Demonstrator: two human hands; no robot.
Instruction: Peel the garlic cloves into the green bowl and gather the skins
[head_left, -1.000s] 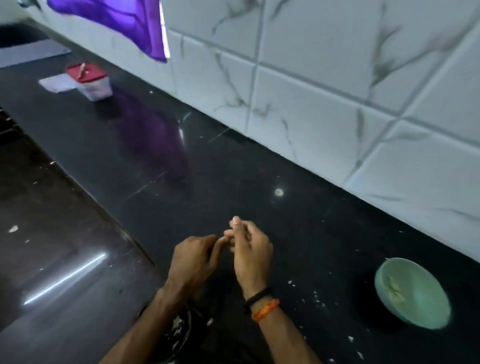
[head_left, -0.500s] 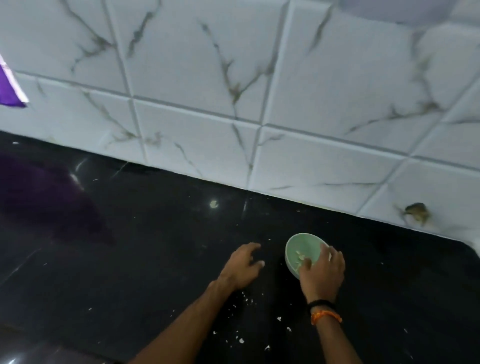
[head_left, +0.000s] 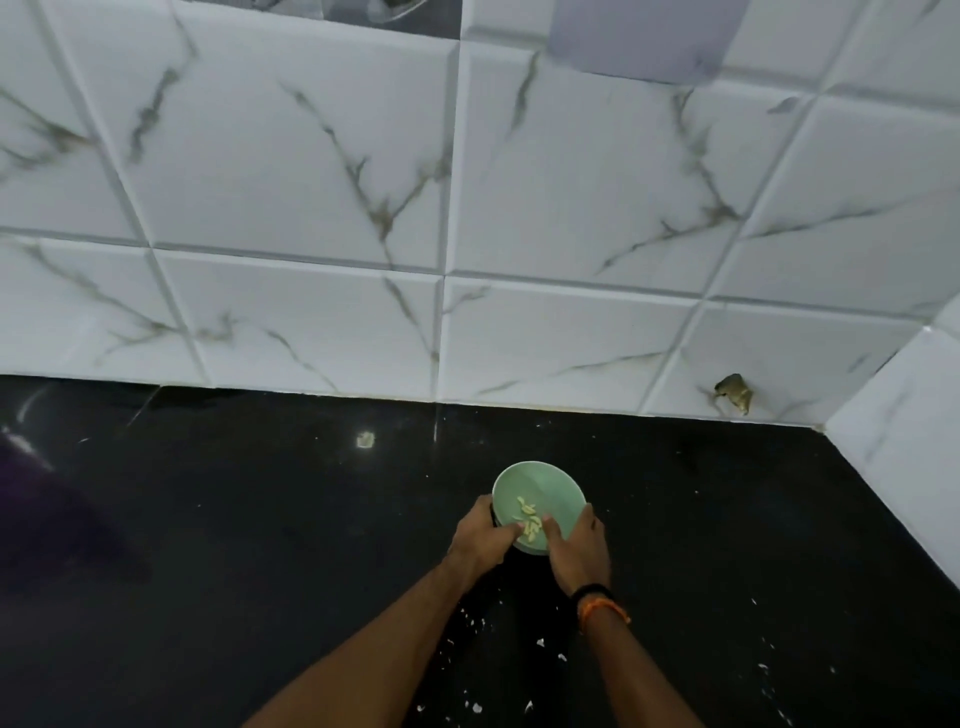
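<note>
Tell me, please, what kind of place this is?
Most likely a home kitchen. A polished black stone counter meets a wall of white marble-look tiles, and a green bowl of peeled garlic cloves sits there, with bits of garlic skin scattered around.

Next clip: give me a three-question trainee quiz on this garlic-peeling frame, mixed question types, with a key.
1. True or false: the green bowl holds pale peeled cloves.
2. Which hands touch the bowl? A) left hand only B) right hand only C) both
3. Fill in: white skin scraps lie scattered on the black ____, nearer the person than the bowl.

Key: 1 true; 2 C; 3 counter
</note>
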